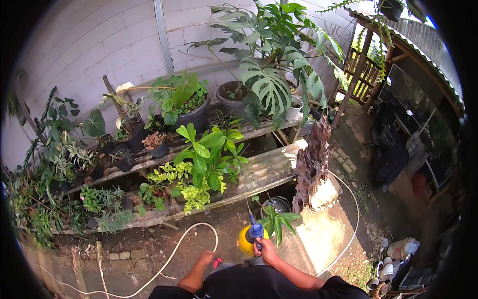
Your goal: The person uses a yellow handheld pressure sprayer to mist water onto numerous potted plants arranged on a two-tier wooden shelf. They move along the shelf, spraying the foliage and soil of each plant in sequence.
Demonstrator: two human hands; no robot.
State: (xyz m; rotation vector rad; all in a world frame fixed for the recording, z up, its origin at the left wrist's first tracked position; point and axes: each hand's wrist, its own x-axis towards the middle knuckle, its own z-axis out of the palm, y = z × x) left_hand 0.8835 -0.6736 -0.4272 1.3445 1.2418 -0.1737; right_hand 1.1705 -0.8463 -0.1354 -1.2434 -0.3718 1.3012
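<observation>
My right hand [266, 251] is closed round the blue handle of a pump sprayer [246, 240] with a yellow tank. The sprayer is upright in front of my body, and its thin nozzle points toward the plant shelf. Just beyond it, a long-leaved potted plant [278, 221] stands on the ground. My left hand [207, 257] hangs low to the left, near a pale hose [186, 231] and a small red-and-black thing [217, 262]. Its fingers are curled, and whether it holds anything cannot be told. Leafy green plants [201, 151] in pots stand on the lower shelf ahead.
A two-level plant shelf [261, 175] runs along a block wall [112, 41]. A tall piece of weathered wood [313, 164] stands at its right end. Pale hose loops over the ground on both sides. Pots and containers [388, 267] lie at lower right.
</observation>
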